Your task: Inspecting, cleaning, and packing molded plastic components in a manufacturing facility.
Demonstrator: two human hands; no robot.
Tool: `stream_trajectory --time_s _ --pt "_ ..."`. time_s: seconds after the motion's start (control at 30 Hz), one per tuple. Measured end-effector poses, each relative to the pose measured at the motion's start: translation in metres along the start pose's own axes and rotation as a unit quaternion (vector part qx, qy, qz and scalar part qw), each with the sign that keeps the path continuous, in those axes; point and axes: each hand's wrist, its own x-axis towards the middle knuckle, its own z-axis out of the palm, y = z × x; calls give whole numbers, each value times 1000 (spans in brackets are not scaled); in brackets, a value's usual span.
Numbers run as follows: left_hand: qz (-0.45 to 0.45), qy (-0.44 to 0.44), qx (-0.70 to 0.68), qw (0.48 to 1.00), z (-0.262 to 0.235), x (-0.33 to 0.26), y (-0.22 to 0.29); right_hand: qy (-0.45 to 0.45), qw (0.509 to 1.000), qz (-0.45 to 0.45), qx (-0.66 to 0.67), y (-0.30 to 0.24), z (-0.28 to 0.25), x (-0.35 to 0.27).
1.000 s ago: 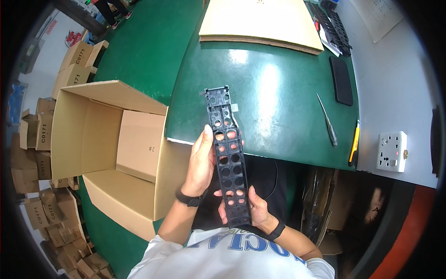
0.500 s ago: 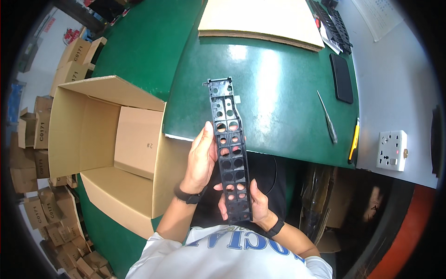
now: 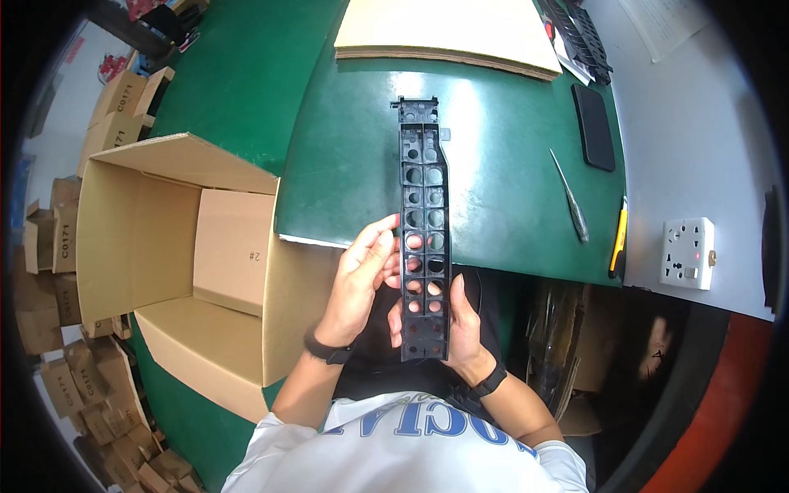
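A long black plastic part (image 3: 424, 231) with two rows of round holes stands lengthwise before me, its far end over the green table. My right hand (image 3: 466, 329) grips its near end, thumb along the right edge and fingers behind. At the left edge, my left hand (image 3: 353, 283) has its fingers against and partly behind the part, with skin showing through several holes. The left thumb lies off the part's face. Some fingertips are hidden behind the part.
An open cardboard box (image 3: 271, 287) stands at my left. On the green table (image 3: 345, 164) lie cardboard sheets (image 3: 448, 33), a black phone (image 3: 593, 127), a slim pointed tool (image 3: 571, 201) and a yellow utility knife (image 3: 620, 238). A white power socket (image 3: 688, 253) is at right.
The black part has moved away from me and slightly right, and turned from a slant to nearly straight. My left hand's fingers have shifted along its left edge; the right hand keeps its grip.
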Motion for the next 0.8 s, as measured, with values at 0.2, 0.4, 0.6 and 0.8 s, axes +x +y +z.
stream_trajectory --time_s 0.2,0.4,0.6,0.8 --pt "13 -14 7 1000 -2 0 -4 11 999 -18 -41 -9 4 6" --pt "27 11 19 999 -2 3 -7 -3 1000 -25 -17 -7 -2 13" --pt "47 38 37 997 2 1 -3 -51 998 -11 26 -8 -5 18" --pt "61 41 71 995 2 1 -2 -54 998 -8 20 -9 -5 19"
